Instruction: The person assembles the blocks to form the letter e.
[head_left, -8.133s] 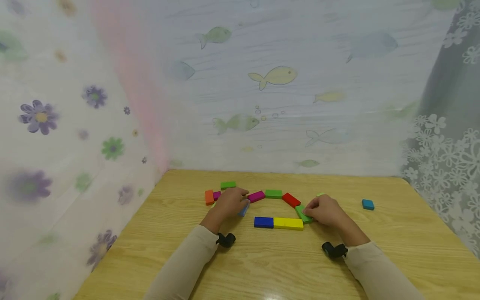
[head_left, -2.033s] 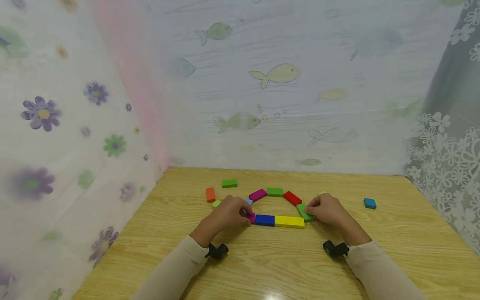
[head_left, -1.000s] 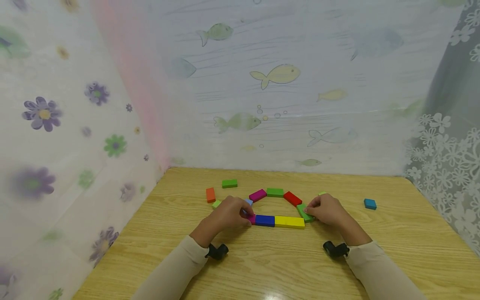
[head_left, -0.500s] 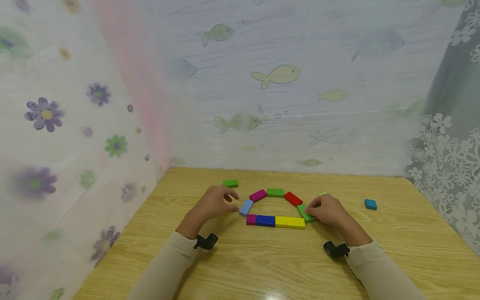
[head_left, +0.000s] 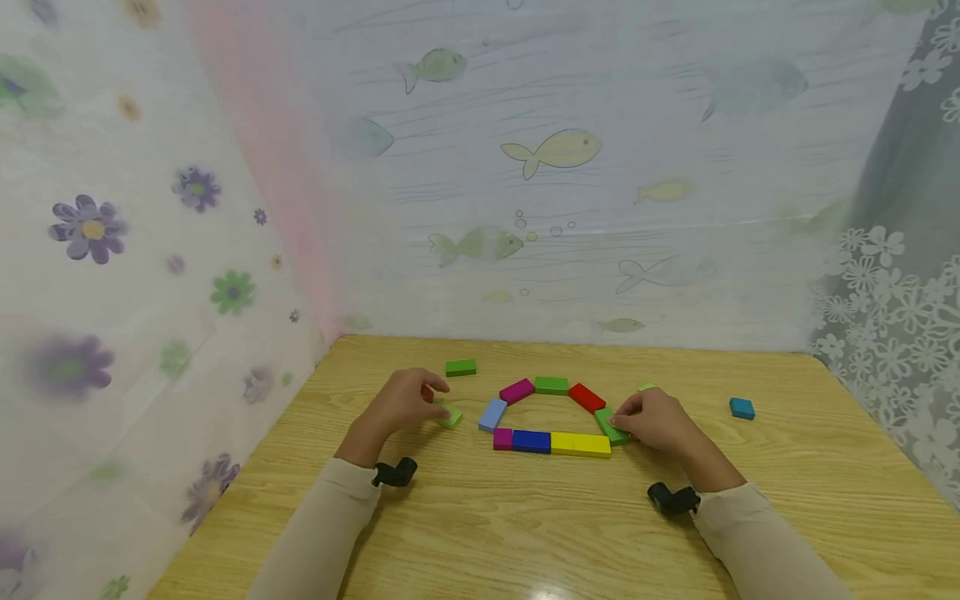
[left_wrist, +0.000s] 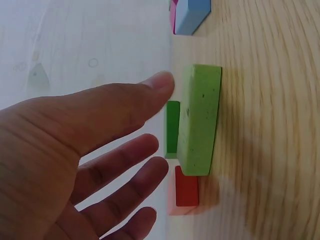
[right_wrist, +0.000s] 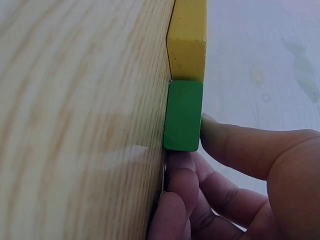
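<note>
My left hand (head_left: 393, 408) hovers by a light green block (head_left: 452, 418) on the table; in the left wrist view, thumb and fingers are spread beside the light green block (left_wrist: 202, 120), gripping nothing. An orange-red block (head_left: 427, 393) is partly hidden behind that hand. My right hand (head_left: 656, 421) holds a green block (right_wrist: 184, 115) between thumb and fingers, its end against the yellow block (right_wrist: 187, 50). Blocks form an arch: light blue (head_left: 492, 415), magenta (head_left: 517, 392), green (head_left: 551, 385), red (head_left: 587, 397). Its straight base joins a small magenta block (head_left: 503, 439), a dark blue block (head_left: 532, 442) and the yellow one.
A loose green block (head_left: 461, 367) lies at the back left, and a blue block (head_left: 742, 408) far to the right. Part of a light green piece (head_left: 647, 387) peeks out behind my right hand. Patterned curtains stand around the wooden table (head_left: 525, 525).
My left hand has set the small magenta block at the base's left end, let go of it, and moved left to the light green block. The right hand has stayed at its green block.
</note>
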